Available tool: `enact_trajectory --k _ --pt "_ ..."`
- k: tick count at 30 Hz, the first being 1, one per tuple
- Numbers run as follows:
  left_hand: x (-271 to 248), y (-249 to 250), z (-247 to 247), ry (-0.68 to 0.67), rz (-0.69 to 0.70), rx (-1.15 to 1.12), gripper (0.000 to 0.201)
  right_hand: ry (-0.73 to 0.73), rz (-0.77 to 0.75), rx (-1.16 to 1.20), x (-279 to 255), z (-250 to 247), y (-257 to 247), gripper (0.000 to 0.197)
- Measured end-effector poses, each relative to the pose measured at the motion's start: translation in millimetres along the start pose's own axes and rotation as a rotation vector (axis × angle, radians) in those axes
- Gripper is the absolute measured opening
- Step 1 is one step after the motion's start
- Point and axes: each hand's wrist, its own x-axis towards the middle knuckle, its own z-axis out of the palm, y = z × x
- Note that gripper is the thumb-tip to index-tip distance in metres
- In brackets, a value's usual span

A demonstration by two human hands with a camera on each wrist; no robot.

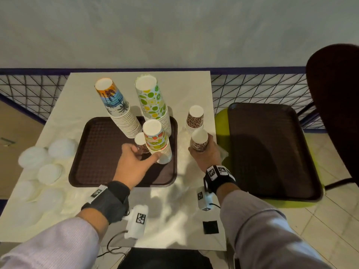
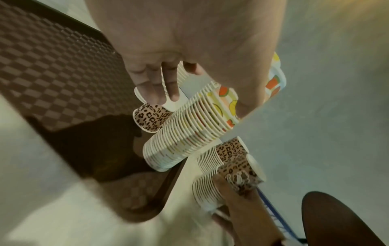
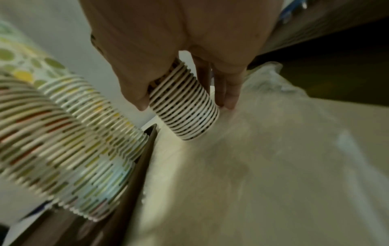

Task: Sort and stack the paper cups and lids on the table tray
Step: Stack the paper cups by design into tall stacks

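Head view shows the brown tray (image 1: 93,164) lying on the white table (image 1: 174,206), with its far edge carrying two tall stacks of upturned cups: a palm-print stack (image 1: 118,107) at the far middle and a green-dot stack (image 1: 153,101) toward the far right corner. Nearer along the right edge stands a shorter fruit-print stack (image 1: 157,142), and just left of it, touching it, a single small leopard cup (image 1: 141,143), also upside down on the tray. The left hand (image 1: 134,162) reaches over the tray; its fingers (image 2: 151,89) curl round the leopard cup while the thumb lies against the fruit-print stack.

Off the tray, near the table's right edge, the right hand (image 1: 206,154) grasps a small leopard stack (image 1: 200,140), thumb on one side and fingers on the other; the wrist view shows the stack's lower rims (image 3: 189,116) close to the tabletop, though whether they touch it I cannot tell. Just beyond it stands a second leopard stack (image 1: 195,118), apart from the hand. Crumpled clear plastic (image 3: 273,79) lies on the table beside the right hand's fingertips.

White lids (image 1: 48,164) lie scattered along the table's left edge. A second brown tray (image 1: 272,152) rests on a green seat (image 1: 221,123) to the right of the table.
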Motion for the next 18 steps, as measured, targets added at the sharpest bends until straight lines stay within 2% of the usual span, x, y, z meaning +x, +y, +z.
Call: enact_trajectory --k 2,6,11,13,14,18 --pt "-16 -7 -2 0.032 -0.004 0.009 0.060 -0.038 -0.067 -0.043 -2 -1 -2 0.078" --pt "-40 -20 3 -0.087 0.035 0.084 0.050 -0.063 -0.149 -0.074 -9 -4 -6 0.073" --pt "-52 -20 18 -0.282 0.175 0.185 0.036 0.068 -0.070 0.106 -22 -13 -4 0.079" --pt "-54 -11 24 -0.358 0.178 0.126 0.030 0.085 -0.032 0.262 -30 -23 -7 0.072" --pt "-55 -5 28 -0.386 0.171 0.082 0.035 0.071 -0.029 0.335 -36 -29 -9 0.065" --pt "-58 16 38 -0.414 0.211 0.025 0.082 -0.130 -0.030 0.491 -61 -51 -19 0.051"
